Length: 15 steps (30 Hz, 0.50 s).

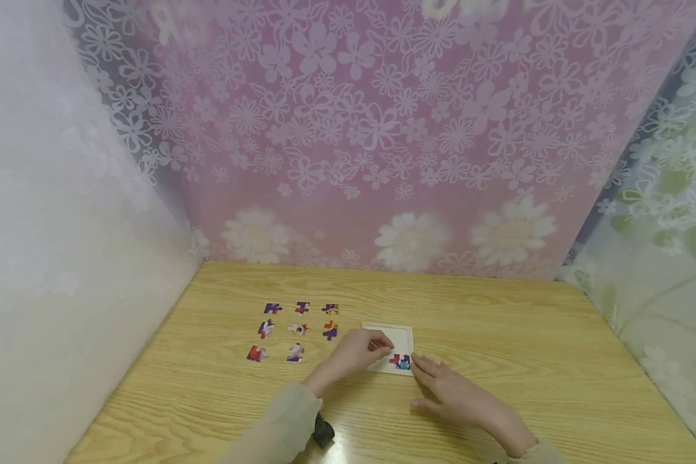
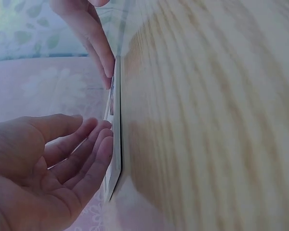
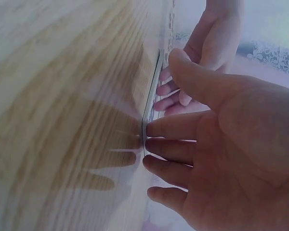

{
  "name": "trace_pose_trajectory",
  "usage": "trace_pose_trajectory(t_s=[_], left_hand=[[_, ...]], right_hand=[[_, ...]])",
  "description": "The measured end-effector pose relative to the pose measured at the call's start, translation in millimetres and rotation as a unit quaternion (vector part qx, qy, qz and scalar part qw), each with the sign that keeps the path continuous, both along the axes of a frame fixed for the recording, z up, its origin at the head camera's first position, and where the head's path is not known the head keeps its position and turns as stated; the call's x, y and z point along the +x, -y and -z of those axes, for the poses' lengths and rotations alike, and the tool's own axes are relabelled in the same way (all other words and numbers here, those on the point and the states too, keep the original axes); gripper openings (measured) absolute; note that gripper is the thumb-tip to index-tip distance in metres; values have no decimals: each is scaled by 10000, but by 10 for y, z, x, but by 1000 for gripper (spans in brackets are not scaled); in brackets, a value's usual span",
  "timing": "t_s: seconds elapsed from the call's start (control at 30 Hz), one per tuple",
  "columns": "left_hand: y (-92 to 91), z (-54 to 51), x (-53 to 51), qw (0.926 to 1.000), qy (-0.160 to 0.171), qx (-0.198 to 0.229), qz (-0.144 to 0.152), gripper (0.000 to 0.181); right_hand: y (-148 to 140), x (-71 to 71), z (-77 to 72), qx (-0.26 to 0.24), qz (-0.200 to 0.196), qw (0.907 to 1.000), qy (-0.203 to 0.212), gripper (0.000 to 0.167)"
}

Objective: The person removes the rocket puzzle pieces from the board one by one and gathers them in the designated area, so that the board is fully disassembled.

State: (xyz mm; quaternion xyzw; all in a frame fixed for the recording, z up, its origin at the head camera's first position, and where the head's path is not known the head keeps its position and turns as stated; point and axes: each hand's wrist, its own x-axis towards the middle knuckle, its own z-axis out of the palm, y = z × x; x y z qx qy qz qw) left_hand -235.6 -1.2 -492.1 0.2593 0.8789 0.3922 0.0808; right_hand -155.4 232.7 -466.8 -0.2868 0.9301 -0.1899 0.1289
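Observation:
A square white puzzle tray (image 1: 410, 336) lies on the wooden table. In its near right corner sits a red-and-blue puzzle piece (image 1: 402, 362); whether it is one piece or two joined cannot be told. My left hand (image 1: 356, 351) is over the tray's left part, fingers loosely bent. In the left wrist view, nothing shows between the thumb and fingers of this left hand (image 2: 53, 168), whose fingertips are at the tray surface. My right hand (image 1: 455, 393) lies by the tray's right side with fingers extended. The right wrist view shows fingertips of that hand (image 3: 231, 149) touching the tray's edge.
Several loose puzzle pieces (image 1: 298, 329), purple, red, white and orange, lie spaced out in rows left of the tray. A black object (image 1: 323, 430) is beside the left sleeve (image 1: 290, 412). Flowered fabric (image 1: 371, 142) hangs behind the wooden table (image 1: 499, 322).

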Motion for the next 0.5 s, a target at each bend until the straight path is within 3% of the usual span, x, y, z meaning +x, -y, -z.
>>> trace_pose_trajectory(t_s=[0.33, 0.5], left_hand=[[-92, 78, -7, 9999, -84, 139, 50, 11], [-106, 66, -3, 9998, -56, 123, 118, 11]], right_hand=[[21, 37, 45, 225, -35, 9997, -105, 89], [33, 70, 72, 253, -64, 9994, -238, 92]])
